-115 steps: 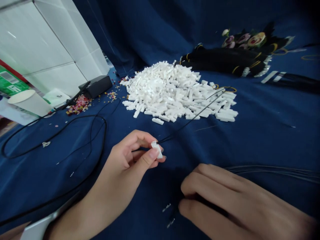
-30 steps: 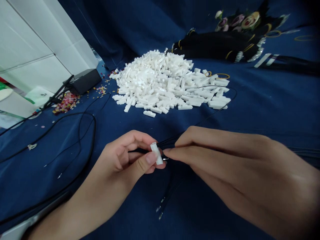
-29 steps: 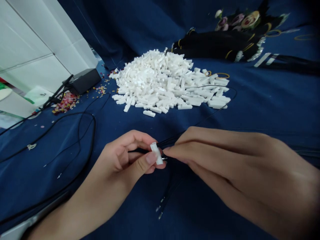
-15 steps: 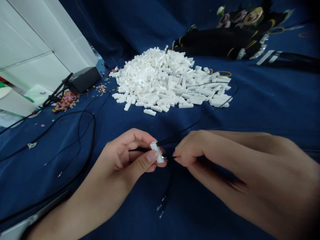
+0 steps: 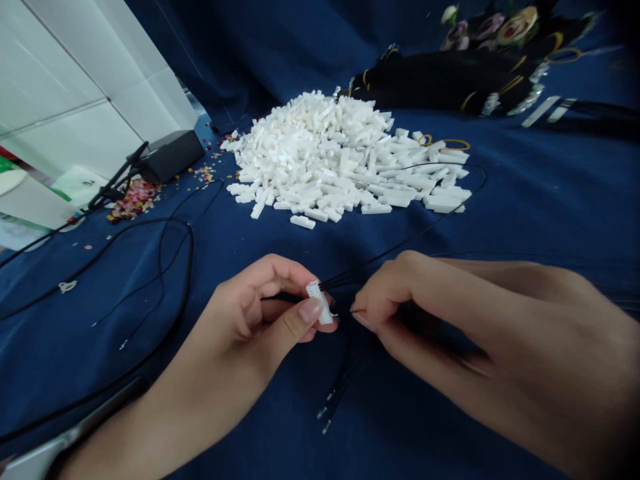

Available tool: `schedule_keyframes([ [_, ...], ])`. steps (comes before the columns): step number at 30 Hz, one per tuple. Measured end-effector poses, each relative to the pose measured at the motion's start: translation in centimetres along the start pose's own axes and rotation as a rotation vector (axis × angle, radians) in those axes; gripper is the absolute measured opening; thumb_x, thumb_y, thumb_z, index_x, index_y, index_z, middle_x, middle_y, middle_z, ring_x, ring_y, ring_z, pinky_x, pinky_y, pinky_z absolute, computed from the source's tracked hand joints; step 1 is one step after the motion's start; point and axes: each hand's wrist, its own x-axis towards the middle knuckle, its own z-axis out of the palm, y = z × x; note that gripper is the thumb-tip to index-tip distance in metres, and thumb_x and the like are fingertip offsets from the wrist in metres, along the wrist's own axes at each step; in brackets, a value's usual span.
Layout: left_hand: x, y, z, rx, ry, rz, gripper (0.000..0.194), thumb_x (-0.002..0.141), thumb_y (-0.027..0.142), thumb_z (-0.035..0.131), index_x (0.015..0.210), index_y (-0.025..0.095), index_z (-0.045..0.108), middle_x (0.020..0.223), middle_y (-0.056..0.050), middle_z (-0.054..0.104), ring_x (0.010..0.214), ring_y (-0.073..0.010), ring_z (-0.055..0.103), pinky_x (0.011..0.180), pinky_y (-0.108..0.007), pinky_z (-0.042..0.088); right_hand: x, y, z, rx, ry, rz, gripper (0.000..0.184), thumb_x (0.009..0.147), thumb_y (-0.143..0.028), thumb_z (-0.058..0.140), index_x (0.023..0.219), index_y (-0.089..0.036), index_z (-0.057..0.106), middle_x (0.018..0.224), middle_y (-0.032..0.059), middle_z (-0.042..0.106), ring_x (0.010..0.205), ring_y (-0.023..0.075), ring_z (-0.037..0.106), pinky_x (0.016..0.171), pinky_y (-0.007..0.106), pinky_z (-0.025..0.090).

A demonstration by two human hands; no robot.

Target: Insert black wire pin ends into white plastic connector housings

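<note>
The white connector (image 5: pixel 320 303) is pinched between thumb and fingers of the left hand (image 5: pixel 263 317), roughly mid-view. A few black wires (image 5: pixel 344 279) reach its upper end, while a small silver tip (image 5: pixel 335 316) shows by the lower end; whether that one is seated I can't tell from here. The right hand (image 5: pixel 480 327), at three o'clock, has its fingertips drawn close on a thin dark strand. Loose wire ends (image 5: pixel 327 407) hang free at six o'clock, well outside the connector. It all happens over a surface under blue cloth (image 5: pixel 270 420), with a heap of white connectors (image 5: pixel 305 163) at twelve, bundled black wires (image 5: pixel 425 77) at one, flowers (image 5: pixel 517 25) beyond those, and a black box (image 5: pixel 173 157), colourful bits (image 5: pixel 135 199) and paper cup (image 5: pixel 33 200) around ten, near pale wall panels (image 5: pixel 50 73).
</note>
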Motion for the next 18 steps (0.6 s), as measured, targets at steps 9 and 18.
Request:
schedule_keyframes([
  [9, -0.1, 0.3, 0.6, 0.021, 0.061, 0.012, 0.006, 0.084, 0.017, 0.071, 0.081, 0.020, 0.066, 0.071, 0.007, 0.074, 0.068, -0.0032, 0.070, 0.059, -0.001, 0.049, 0.7, -0.4, 0.3, 0.163, -0.059, -0.066, 0.021, 0.090, -0.012, 0.039, 0.073, -0.019, 0.049, 0.067, -0.0056, 0.058, 0.054, 0.0032, 0.053, 0.046, 0.013, 0.038],
  [18, -0.2, 0.7, 0.7, 0.011, 0.112, 0.060, 0.009, 0.081, 0.013, 0.071, 0.078, 0.019, 0.065, 0.068, 0.007, 0.071, 0.065, -0.0056, 0.071, 0.057, -0.004, 0.051, 1.0, -0.4, -0.5, 0.090, -0.024, -0.203, 0.024, 0.092, -0.015, 0.042, 0.073, -0.019, 0.054, 0.072, -0.0010, 0.061, 0.064, 0.0105, 0.058, 0.057, 0.024, 0.045],
])
